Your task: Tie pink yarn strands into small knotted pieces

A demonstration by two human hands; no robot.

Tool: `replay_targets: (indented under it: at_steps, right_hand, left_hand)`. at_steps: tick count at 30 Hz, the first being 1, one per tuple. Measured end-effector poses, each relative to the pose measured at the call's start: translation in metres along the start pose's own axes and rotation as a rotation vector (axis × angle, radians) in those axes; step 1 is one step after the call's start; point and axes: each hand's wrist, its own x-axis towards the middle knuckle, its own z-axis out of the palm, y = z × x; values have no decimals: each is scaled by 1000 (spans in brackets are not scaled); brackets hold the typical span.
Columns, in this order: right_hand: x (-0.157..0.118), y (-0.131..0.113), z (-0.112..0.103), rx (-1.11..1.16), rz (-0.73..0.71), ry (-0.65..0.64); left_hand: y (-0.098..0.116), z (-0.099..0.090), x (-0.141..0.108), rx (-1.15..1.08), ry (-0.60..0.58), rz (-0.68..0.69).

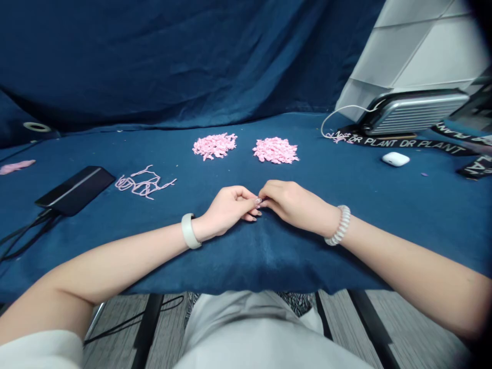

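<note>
My left hand [230, 207] and my right hand [294, 205] meet at the fingertips over the blue cloth [230, 266], near the front middle of the table. Both are closed in a pinch, and whatever lies between the fingertips is too small to make out. Beyond them lie two piles of small pink pieces, one on the left [214, 146] and one on the right [275, 150]. Loose pale pink strands [144, 183] lie tangled to the left of my left hand.
A black device [77, 189] with cables lies at left, near a pink strip [17, 166] and a tape ring [36, 126]. At right are a white earbud case [395, 159], a lettered black strap [415, 144] and a silver ribbed case [418, 115] with a white cable.
</note>
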Motion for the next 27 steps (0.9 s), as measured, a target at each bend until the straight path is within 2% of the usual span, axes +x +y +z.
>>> replay_targets:
  at_steps: [8, 13, 20, 27]
  right_hand:
    - [-2, -9, 9, -239, -8, -81]
    - [1, -9, 10, -333, -105, -88]
    - [1, 1, 11, -377, -214, 3]
    - [2, 6, 12, -326, -181, 124]
  left_hand:
    - [11, -1, -4, -41, -14, -124]
    - [25, 0, -9, -129, 24, -157]
    - [34, -3, -12, -209, 21, -202]
    - [41, -2, -16, -310, -4, -261]
